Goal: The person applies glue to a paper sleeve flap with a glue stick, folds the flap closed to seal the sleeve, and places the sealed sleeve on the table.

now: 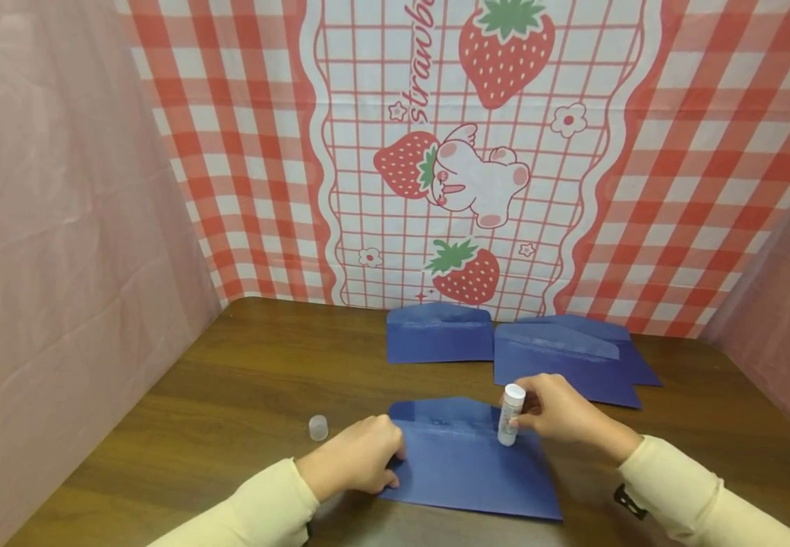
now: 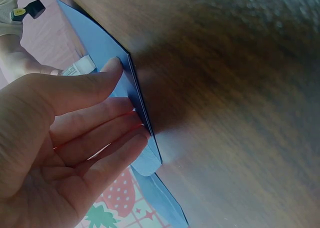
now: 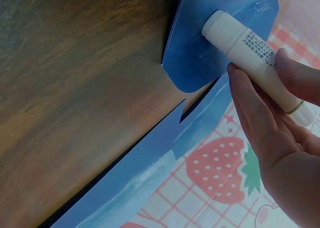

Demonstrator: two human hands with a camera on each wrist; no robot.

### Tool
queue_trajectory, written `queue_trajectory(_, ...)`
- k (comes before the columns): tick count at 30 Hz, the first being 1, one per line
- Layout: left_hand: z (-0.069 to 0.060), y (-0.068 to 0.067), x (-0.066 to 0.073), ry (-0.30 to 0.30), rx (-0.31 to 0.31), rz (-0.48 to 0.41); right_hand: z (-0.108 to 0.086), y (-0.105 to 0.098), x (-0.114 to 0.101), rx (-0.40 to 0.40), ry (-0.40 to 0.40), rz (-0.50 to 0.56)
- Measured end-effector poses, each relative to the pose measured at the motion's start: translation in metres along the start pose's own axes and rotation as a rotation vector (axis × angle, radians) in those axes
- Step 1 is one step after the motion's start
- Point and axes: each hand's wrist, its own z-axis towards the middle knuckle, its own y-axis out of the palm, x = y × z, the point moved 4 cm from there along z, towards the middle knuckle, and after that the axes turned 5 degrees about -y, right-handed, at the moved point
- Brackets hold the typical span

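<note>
A blue envelope (image 1: 470, 471) lies on the table with its flap spread toward the back. My right hand (image 1: 562, 410) pinches a white glue stick (image 1: 510, 418) between thumb and fingers, its lower end on the envelope's right part near the flap fold. In the right wrist view the glue stick (image 3: 245, 48) meets the blue paper (image 3: 200, 53). At the envelope's left edge rests my left hand (image 1: 361, 456). In the left wrist view that hand (image 2: 75, 123) has its thumb on the paper near the edge and its fingers bent lightly against it.
A clear cap (image 1: 318, 428) stands on the wooden table (image 1: 244, 395) left of the envelope. Farther back lie another blue envelope (image 1: 436, 346) and, to its right, two overlapping ones (image 1: 552, 365). A strawberry-print cloth (image 1: 265, 190) hangs behind the table.
</note>
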Motion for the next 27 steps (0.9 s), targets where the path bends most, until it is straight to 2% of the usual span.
queue_trajectory(12,0.0,0.001,-0.001,0.03,0.033,-0.005,-0.002,-0.007,0.001,-0.009,-0.021,-0.042)
queue_trajectory(27,0.001,0.001,0.0,0.017,0.004,-0.022,0.008,-0.015,-0.014,-0.134,-0.088,-0.135)
